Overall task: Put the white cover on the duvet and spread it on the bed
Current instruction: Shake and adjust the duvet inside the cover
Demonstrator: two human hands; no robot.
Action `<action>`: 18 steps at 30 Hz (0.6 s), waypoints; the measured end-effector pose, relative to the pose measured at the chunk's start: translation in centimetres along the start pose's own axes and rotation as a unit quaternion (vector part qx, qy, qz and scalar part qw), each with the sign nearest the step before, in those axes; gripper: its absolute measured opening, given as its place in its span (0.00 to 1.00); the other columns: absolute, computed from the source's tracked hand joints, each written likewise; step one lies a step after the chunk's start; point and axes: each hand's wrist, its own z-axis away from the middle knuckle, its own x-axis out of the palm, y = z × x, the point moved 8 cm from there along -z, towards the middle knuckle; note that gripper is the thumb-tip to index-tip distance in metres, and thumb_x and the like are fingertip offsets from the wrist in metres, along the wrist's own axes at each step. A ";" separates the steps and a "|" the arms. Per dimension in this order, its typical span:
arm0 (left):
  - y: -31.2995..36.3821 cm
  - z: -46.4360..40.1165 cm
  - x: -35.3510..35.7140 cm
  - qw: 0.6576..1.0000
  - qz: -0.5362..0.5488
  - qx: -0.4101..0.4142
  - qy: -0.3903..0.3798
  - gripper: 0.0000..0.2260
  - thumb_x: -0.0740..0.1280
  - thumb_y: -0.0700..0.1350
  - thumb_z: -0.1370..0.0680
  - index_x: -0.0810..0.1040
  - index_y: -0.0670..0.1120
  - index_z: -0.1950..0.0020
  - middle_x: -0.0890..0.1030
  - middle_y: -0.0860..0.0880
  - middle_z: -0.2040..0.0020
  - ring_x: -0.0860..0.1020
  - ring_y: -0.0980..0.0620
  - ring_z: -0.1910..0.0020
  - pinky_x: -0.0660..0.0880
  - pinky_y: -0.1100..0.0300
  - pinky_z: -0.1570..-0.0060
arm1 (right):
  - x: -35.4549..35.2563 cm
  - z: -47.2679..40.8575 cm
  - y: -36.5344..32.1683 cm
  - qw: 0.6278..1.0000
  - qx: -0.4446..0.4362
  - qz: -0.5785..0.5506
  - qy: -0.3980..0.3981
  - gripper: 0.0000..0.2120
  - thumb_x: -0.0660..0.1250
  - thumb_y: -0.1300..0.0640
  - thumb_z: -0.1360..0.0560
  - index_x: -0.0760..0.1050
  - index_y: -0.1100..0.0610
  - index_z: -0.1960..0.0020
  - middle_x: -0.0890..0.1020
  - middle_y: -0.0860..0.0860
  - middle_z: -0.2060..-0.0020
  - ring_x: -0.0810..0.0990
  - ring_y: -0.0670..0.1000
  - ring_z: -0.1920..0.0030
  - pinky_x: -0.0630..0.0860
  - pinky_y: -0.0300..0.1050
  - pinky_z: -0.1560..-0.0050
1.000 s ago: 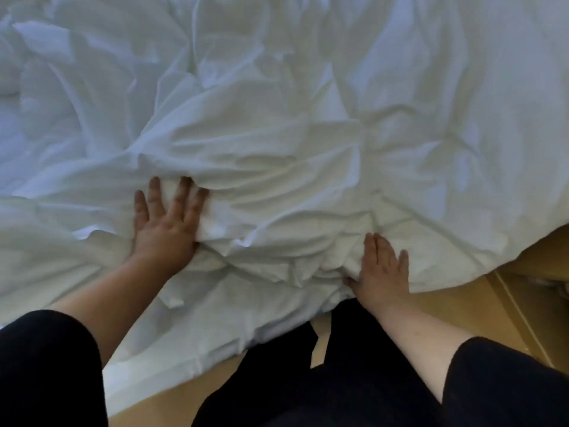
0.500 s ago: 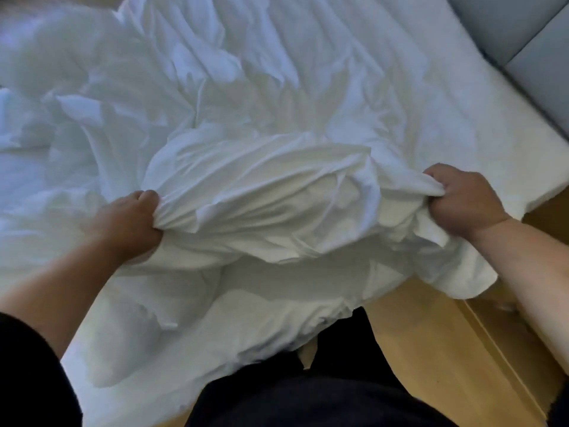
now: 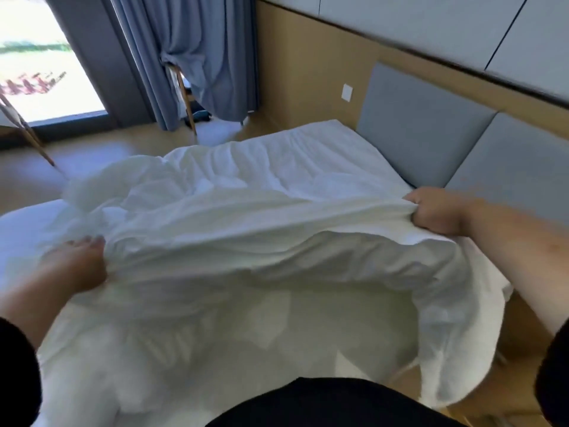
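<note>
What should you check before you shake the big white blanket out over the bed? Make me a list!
1. Left hand grips the duvet edge: ok.
2. Right hand grips the edge too: ok.
3. Edge lifted off the bed: ok.
4. Duvet smooth: not ok, it is bunched and wrinkled.
5. Duvet fully inside the cover: cannot tell.
6. No fabric hanging off the bed: not ok, a fold hangs down under the right hand.
</note>
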 end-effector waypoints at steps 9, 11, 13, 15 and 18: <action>37.3 18.5 -9.1 0.888 0.176 0.412 0.100 0.54 0.59 0.76 0.34 0.40 0.51 0.19 0.49 0.50 0.19 0.50 0.48 0.20 0.44 0.49 0.22 | 3.0 -5.4 0.2 0.989 -0.011 -0.105 -0.108 0.07 0.62 0.62 0.36 0.75 0.61 0.59 0.76 0.52 0.68 0.73 0.51 0.67 0.68 0.45 0.66; 41.6 17.7 -8.9 0.900 0.209 0.365 0.111 0.47 0.64 0.69 0.30 0.50 0.49 0.19 0.57 0.49 0.20 0.56 0.47 0.22 0.50 0.49 0.23 | 3.6 -5.4 1.6 0.975 0.020 -0.176 -0.138 0.06 0.61 0.63 0.37 0.72 0.60 0.60 0.73 0.51 0.70 0.69 0.51 0.68 0.64 0.43 0.70; 44.0 15.4 -9.3 0.908 0.243 0.324 0.107 0.31 0.66 0.59 0.28 0.67 0.47 0.28 0.72 0.49 0.30 0.70 0.46 0.30 0.61 0.55 0.30 | 4.7 -5.8 3.3 0.952 0.041 -0.244 -0.179 0.09 0.62 0.63 0.43 0.69 0.62 0.62 0.72 0.51 0.70 0.68 0.51 0.68 0.63 0.42 0.70; 45.7 13.4 -9.7 0.920 0.262 0.290 0.027 0.15 0.63 0.51 0.25 0.75 0.47 0.41 0.79 0.48 0.41 0.76 0.45 0.40 0.70 0.55 0.42 | 5.8 -6.3 4.7 0.944 0.054 -0.249 -0.208 0.16 0.64 0.60 0.44 0.73 0.60 0.56 0.78 0.51 0.60 0.75 0.52 0.61 0.71 0.45 0.63; 47.4 11.6 -10.7 0.932 0.246 0.259 -0.065 0.09 0.60 0.51 0.23 0.76 0.48 0.53 0.81 0.47 0.48 0.78 0.45 0.48 0.75 0.54 0.49 | 3.7 -6.8 6.0 0.994 0.009 -0.111 0.004 0.24 0.65 0.51 0.29 0.70 0.52 0.33 0.76 0.50 0.39 0.76 0.53 0.42 0.74 0.51 0.43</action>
